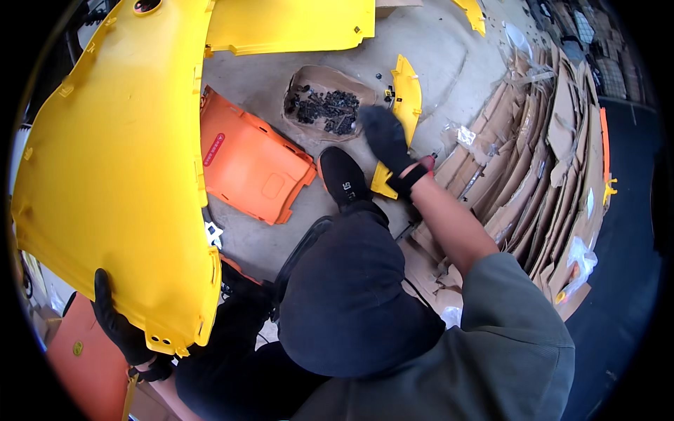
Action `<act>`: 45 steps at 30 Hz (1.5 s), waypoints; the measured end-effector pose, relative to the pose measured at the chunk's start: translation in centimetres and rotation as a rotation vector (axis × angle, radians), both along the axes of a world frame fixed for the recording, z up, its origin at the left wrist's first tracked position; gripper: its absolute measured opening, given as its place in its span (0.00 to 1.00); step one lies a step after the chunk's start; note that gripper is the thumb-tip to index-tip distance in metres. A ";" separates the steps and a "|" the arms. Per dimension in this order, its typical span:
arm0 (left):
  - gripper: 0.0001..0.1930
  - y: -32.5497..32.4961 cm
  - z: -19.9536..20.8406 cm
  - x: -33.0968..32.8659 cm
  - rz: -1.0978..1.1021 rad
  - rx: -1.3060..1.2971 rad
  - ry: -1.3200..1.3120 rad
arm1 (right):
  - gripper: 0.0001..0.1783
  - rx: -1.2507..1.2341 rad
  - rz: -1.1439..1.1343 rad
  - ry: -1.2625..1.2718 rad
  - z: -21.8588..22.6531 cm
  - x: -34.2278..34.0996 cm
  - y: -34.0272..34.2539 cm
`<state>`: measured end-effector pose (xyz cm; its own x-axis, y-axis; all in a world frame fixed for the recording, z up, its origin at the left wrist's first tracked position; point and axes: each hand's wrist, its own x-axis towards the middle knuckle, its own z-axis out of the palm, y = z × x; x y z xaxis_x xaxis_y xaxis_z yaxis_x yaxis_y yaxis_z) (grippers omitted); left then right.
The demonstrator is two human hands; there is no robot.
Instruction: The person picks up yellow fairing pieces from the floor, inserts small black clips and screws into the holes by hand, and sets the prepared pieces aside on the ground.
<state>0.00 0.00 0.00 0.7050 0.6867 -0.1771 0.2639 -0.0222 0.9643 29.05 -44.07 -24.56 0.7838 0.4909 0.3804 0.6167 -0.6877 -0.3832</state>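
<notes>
Lg. yel. panel point(123, 175), smooth, sl. curved

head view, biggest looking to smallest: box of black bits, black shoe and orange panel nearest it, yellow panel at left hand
1. Yellow panel
2. Orange panel
3. Cardboard box
4. Black shoe
The yellow panel's apparent nearness may exaggerate its lead.

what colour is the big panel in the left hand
Yellow: the big panel shows best in the head view.
</notes>
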 end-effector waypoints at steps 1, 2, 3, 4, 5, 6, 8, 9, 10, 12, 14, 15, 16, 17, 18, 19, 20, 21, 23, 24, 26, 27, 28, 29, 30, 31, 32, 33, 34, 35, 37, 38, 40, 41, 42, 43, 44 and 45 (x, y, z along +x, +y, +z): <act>0.19 -0.9 0.5 0.8 0.036 0.038 0.073 | 0.10 0.063 -0.207 0.292 -1.0 1.2 -2.1; 0.18 -1.1 0.8 1.0 0.065 0.085 0.099 | 0.09 -0.092 -0.304 0.349 -0.7 2.5 -3.4; 0.18 -1.1 1.6 2.0 0.076 0.116 0.117 | 0.10 0.004 -0.389 0.387 -0.6 5.2 -3.5; 0.18 -1.4 1.5 2.1 0.043 0.202 0.149 | 0.11 -0.045 -0.394 0.377 -1.2 6.0 -4.9; 0.18 -1.6 1.4 2.1 0.028 0.244 0.167 | 0.11 -0.094 -0.397 0.365 -1.8 6.7 -6.2; 0.18 -1.7 0.5 2.4 0.007 0.277 0.183 | 0.11 -0.163 -0.377 0.367 -2.2 7.3 -7.4; 0.18 -1.8 1.2 2.5 0.186 -0.052 0.020 | 0.11 -0.172 -0.309 0.328 -3.7 9.4 -7.6; 0.18 -1.9 1.3 2.6 0.201 -0.043 0.026 | 0.10 -0.207 -0.290 0.341 -3.6 10.1 -6.6; 0.18 -2.6 1.5 3.0 0.252 -0.204 -0.011 | 0.10 -0.183 -0.316 0.403 -3.5 10.7 -5.4; 0.17 -4.1 2.4 4.1 0.320 -0.420 -0.067 | 0.10 -0.159 -0.233 0.239 -5.9 12.1 -4.2; 0.16 -4.7 2.8 5.2 0.280 -0.475 -0.097 | 0.18 -0.164 -0.137 0.048 -10.9 14.5 -7.2; 0.15 -4.2 2.5 4.7 0.249 -0.459 -0.093 | 0.20 -0.050 -0.133 0.265 -11.5 15.3 -6.9; 0.14 -3.8 1.8 4.9 0.270 -0.368 -0.037 | 0.21 -0.159 -0.144 0.298 -11.8 16.3 -7.2; 0.13 -3.5 1.8 4.9 0.253 -0.295 -0.048 | 0.22 -0.341 -0.154 0.276 -12.1 16.6 -6.8; 0.13 -3.2 2.1 5.5 0.217 -0.280 -0.002 | 0.23 -0.480 -0.152 0.254 -12.1 17.1 -6.6; 0.15 -3.1 3.1 5.5 0.198 -0.326 0.034 | 0.24 -0.557 -0.140 0.243 -11.9 17.0 -5.4; 0.16 -3.4 3.3 6.3 0.215 -0.368 -0.014 | 0.20 -0.556 -0.148 0.147 -13.4 18.2 -7.3; 0.17 -3.5 3.6 5.9 0.211 -0.333 0.013 | 0.15 -0.598 -0.189 0.155 -12.9 17.1 -4.9; 0.18 -3.0 3.7 5.6 0.186 -0.326 0.013 | 0.10 -0.698 -0.206 0.128 -14.0 18.7 -5.6; 0.18 -2.9 3.4 5.3 0.202 -0.335 0.021 | 0.10 -0.708 -0.189 0.150 -13.8 19.1 -5.5; 0.19 -2.8 3.0 5.2 0.183 -0.363 0.031 | 0.09 -0.729 -0.171 0.177 -13.5 18.8 -6.1; 0.19 -2.9 2.7 4.4 0.216 -0.364 0.051 | 0.10 -0.700 -0.166 0.202 -12.2 17.3 -4.0; 0.19 -2.9 2.6 4.2 0.214 -0.351 0.058 | 0.10 -0.669 -0.182 0.218 -10.7 16.4 -2.9; 0.19 -2.9 2.7 4.4 0.196 -0.337 0.056 | 0.10 -0.669 -0.184 0.217 -10.2 16.5 -3.4; 0.18 -2.7 2.5 4.6 0.172 -0.314 0.036 | 0.11 -0.695 -0.137 0.230 -9.9 16.8 -4.3; 0.18 -2.6 2.5 4.8 0.167 -0.315 0.032 | 0.11 -0.721 -0.089 0.244 -9.6 17.2 -5.0; 0.18 -2.6 2.8 5.0 0.155 -0.332 0.026 | 0.11 -0.722 -0.095 0.240 -9.5 17.6 -5.4; 0.18 -2.6 2.9 5.6 0.131 -0.357 0.014 | 0.10 -0.687 -0.082 0.234 -9.9 18.6 -6.7; 0.18 -2.7 3.2 5.6 0.124 -0.367 0.006 | 0.09 -0.653 -0.059 0.228 -9.9 18.8 -7.3; 0.17 -2.6 3.5 5.5 0.116 -0.348 0.006 | 0.09 -0.661 -0.070 0.220 -9.9 18.8 -8.0; 0.17 -2.6 4.8 5.1 0.106 -0.323 -0.013 | 0.07 -0.483 -0.045 0.233 -9.0 18.6 -7.8; 0.17 -2.6 5.9 4.7 0.108 -0.250 -0.007 | 0.07 -0.381 -0.051 0.276 -6.3 16.1 -5.2; 0.16 -2.5 7.5 4.6 0.086 -0.155 -0.028 | 0.08 -0.102 -0.143 0.477 -3.0 15.1 -5.3; 0.17 -2.7 8.6 4.0 0.083 -0.125 -0.028 | 0.10 0.111 -0.250 0.752 -0.8 13.8 -4.1; 0.16 -3.1 10.1 4.0 0.068 -0.121 -0.056 | 0.13 0.305 -0.202 0.841 0.4 14.2 -5.9; 0.16 -3.5 11.3 3.5 0.071 -0.102 -0.069 | 0.13 0.416 -0.148 0.907 2.7 12.9 -4.8; 0.16 -3.4 12.0 2.8 0.114 -0.159 -0.094 | 0.13 0.550 -0.131 0.997 4.9 11.4 -3.7; 0.13 -3.5 12.9 2.0 0.105 -0.210 -0.091 | 0.14 0.686 -0.116 1.071 7.6 10.1 -3.1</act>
<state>2.03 -3.46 12.93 0.6514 0.7118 -0.2629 0.1665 0.2039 0.9647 39.15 -47.17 -16.97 0.8797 0.3538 -0.3179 -0.2690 -0.1810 -0.9460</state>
